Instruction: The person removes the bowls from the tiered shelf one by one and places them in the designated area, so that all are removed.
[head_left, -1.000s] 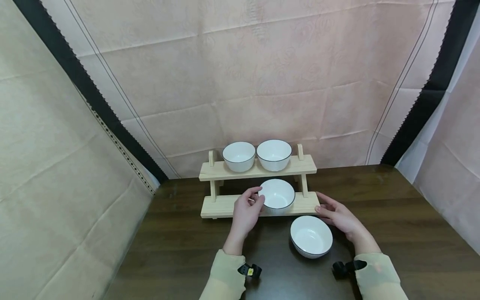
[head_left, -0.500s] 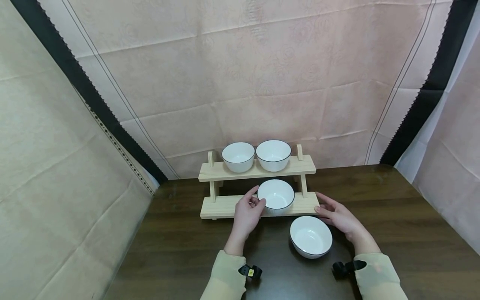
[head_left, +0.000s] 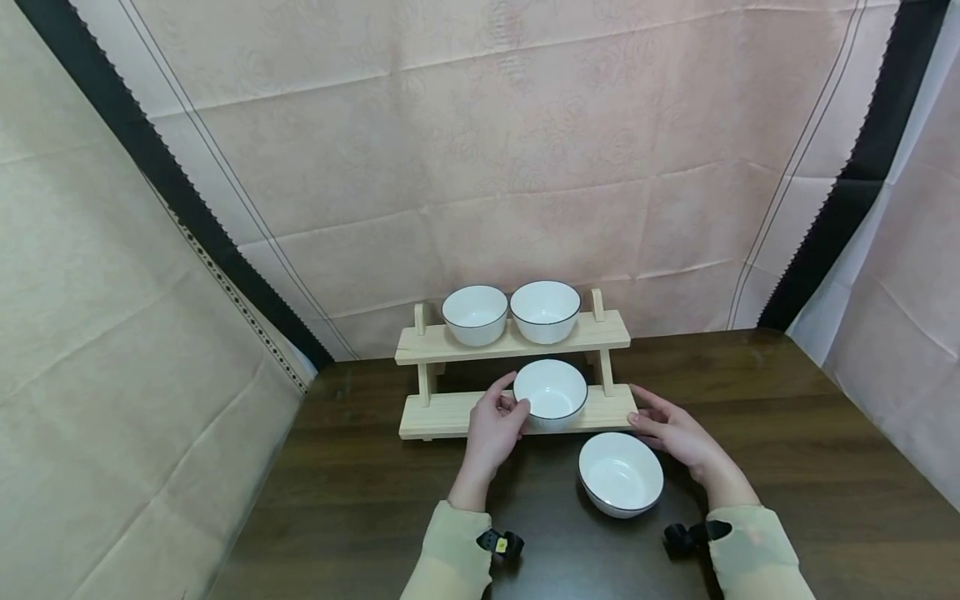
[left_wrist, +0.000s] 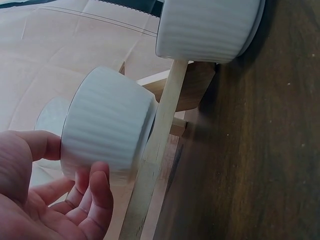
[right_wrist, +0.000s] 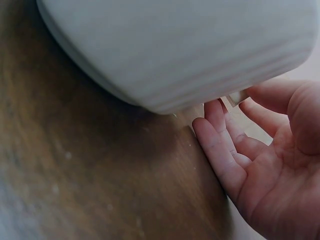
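Note:
A white bowl with a dark rim (head_left: 551, 392) sits on the lower tier of a two-tier wooden rack (head_left: 442, 414). My left hand (head_left: 495, 427) holds this bowl by its left side, thumb and fingers at the rim and wall; the left wrist view shows its ribbed wall close by. At the rack's lower right end, my right hand (head_left: 678, 432) grips the board between thumb and fingers. Partly hidden in the right wrist view, the board's end (right_wrist: 238, 97) shows by the thumb. A second white bowl (head_left: 621, 473) stands upright on the table in front of the rack, between my forearms.
Two more white bowls, a left one (head_left: 476, 315) and a right one (head_left: 546, 312), stand side by side on the upper tier. The dark wooden table (head_left: 352, 500) reaches back to a pale cloth wall (head_left: 525, 167), with more cloth at both sides.

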